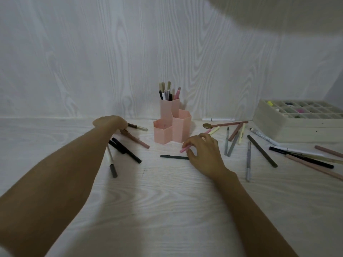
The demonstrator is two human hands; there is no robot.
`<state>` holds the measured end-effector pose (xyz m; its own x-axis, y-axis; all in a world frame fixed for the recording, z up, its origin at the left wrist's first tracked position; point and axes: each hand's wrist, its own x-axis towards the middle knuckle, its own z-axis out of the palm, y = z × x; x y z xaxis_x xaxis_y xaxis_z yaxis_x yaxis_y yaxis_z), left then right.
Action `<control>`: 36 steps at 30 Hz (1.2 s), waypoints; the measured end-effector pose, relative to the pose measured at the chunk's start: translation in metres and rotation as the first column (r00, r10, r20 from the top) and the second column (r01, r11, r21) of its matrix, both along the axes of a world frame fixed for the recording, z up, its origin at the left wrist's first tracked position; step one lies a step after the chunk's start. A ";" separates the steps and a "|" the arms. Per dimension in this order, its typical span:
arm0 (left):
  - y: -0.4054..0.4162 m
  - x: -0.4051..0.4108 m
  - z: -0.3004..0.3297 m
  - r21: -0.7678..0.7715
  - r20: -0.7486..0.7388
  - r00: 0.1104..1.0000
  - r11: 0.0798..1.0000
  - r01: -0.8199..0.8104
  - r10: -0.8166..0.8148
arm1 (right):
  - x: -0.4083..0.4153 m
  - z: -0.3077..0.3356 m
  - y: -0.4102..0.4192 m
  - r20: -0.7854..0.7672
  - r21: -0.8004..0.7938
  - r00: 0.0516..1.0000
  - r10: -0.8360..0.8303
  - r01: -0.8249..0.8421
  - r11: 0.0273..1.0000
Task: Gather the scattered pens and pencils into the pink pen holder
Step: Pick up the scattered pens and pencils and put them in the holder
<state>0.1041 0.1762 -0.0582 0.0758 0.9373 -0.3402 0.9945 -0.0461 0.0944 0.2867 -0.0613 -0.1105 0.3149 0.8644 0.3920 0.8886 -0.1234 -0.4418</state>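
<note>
Partway done: pink pen holder (171, 127), frame centre, has pens in its tallest cell only. My right hand (202, 153) pinches a pink pen (184, 149); left hand (109, 121) grips a brown pencil (136, 139). Many lie scattered on the table (167, 210).

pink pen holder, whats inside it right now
The pink pen holder has several pens standing only in its tallest back cell. The two lower cells show nothing above their rims; their bottoms are hidden by the walls.
</note>
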 end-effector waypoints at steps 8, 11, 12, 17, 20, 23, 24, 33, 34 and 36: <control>0.006 0.000 0.011 -0.089 0.042 0.998 0.995 0.044 -0.040 | 0.001 -0.002 0.003 0.064 -0.001 0.997 0.030 -0.030 1.000; -0.005 -0.009 0.028 -0.134 0.114 0.993 0.990 0.043 -0.028 | 0.004 -0.002 0.003 0.044 -0.009 0.999 0.015 -0.015 1.000; -0.009 -0.014 0.033 -0.132 0.159 0.987 0.991 0.033 -0.012 | 0.004 -0.002 0.003 0.037 -0.010 0.999 0.017 -0.016 1.000; -0.024 -0.044 0.049 -0.130 0.548 0.826 0.989 -0.074 0.134 | 0.002 0.003 0.001 -0.025 0.022 0.998 0.055 -0.054 0.998; -0.044 -0.054 0.051 -0.016 0.891 0.448 0.992 -0.126 0.071 | 0.001 0.006 0.000 -0.040 0.002 0.996 0.080 -0.080 0.997; -0.069 -0.054 0.061 0.270 0.961 0.117 0.941 -0.205 -0.250 | 0.002 0.006 0.002 -0.027 -0.014 0.993 0.116 -0.116 0.993; -0.078 -0.051 0.067 0.361 0.932 0.063 0.900 -0.246 -0.356 | 0.002 0.005 0.003 -0.022 -0.025 0.993 0.117 -0.118 0.993; -0.111 0.019 0.116 0.849 0.525 0.257 0.480 -0.219 -0.811 | 0.001 0.003 0.002 -0.104 0.013 0.990 0.092 -0.091 0.996; -0.111 0.027 0.116 0.871 0.491 0.285 0.458 -0.178 -0.823 | 0.001 0.003 0.002 -0.115 0.021 0.989 0.087 -0.086 0.996; -0.110 0.042 0.113 0.892 0.448 0.343 0.436 -0.116 -0.825 | 0.001 0.003 0.002 -0.129 0.031 0.988 0.087 -0.083 0.996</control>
<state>0.1465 0.0662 0.0547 0.2345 0.4682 0.8519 0.2586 -0.8748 0.4096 0.2875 -0.0593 -0.1073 0.2902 0.8805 0.3747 0.8304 -0.0371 -0.5560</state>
